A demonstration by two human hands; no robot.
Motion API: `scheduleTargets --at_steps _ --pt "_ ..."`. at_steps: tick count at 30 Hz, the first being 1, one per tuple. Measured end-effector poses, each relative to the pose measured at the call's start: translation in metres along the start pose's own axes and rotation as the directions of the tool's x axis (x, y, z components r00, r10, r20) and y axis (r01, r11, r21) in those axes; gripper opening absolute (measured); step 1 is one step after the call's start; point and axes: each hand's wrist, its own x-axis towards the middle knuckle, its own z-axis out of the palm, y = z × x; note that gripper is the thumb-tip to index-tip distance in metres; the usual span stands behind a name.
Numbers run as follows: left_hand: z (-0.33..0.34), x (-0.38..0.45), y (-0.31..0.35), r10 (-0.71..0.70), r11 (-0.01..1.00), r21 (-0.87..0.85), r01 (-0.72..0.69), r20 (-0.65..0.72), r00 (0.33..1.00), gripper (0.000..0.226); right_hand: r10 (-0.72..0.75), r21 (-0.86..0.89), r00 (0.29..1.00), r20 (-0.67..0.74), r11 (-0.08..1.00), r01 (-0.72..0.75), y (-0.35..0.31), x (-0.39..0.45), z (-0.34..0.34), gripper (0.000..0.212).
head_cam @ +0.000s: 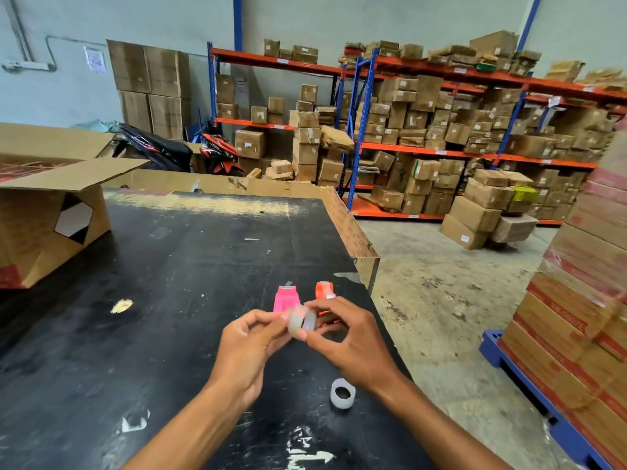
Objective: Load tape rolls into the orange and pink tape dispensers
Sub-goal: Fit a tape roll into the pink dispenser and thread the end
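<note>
A clear tape roll (302, 321) is held above the black table (169, 283), pinched between my left hand (249, 344) and my right hand (346, 337). Just behind the roll a pink tape dispenser (286, 297) stands on the table, its cutter end pointing away from me. An orange tape dispenser (324, 291) sits to the right of the pink one, partly hidden by my right fingers. A second clear tape roll (342, 393) lies flat on the table below my right wrist.
An open cardboard box (51, 218) lies on the table's left side. The table's right edge (369, 283) drops to a concrete floor. Stacked cartons on a blue pallet (576, 317) stand at the right. Shelves of boxes (441, 137) and motorbikes fill the background.
</note>
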Motion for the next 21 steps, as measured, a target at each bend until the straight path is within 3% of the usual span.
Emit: scheduleTargets --at_steps 13,19,21 --pt "0.005 0.005 0.005 0.014 0.999 -0.031 -0.011 0.075 0.997 0.018 -0.053 0.085 0.998 -0.033 0.995 0.056 -0.006 0.007 -0.005 0.029" --pt "0.003 -0.007 0.003 0.024 1.0 0.009 -0.025 0.149 0.989 0.018 0.063 0.216 0.996 -0.067 0.975 -0.048 -0.004 -0.004 -0.002 0.038" --pt "0.002 -0.01 0.001 0.054 0.998 0.012 -0.056 0.133 0.99 0.017 0.095 0.254 0.99 -0.103 0.965 -0.067 -0.002 -0.008 0.004 0.033"
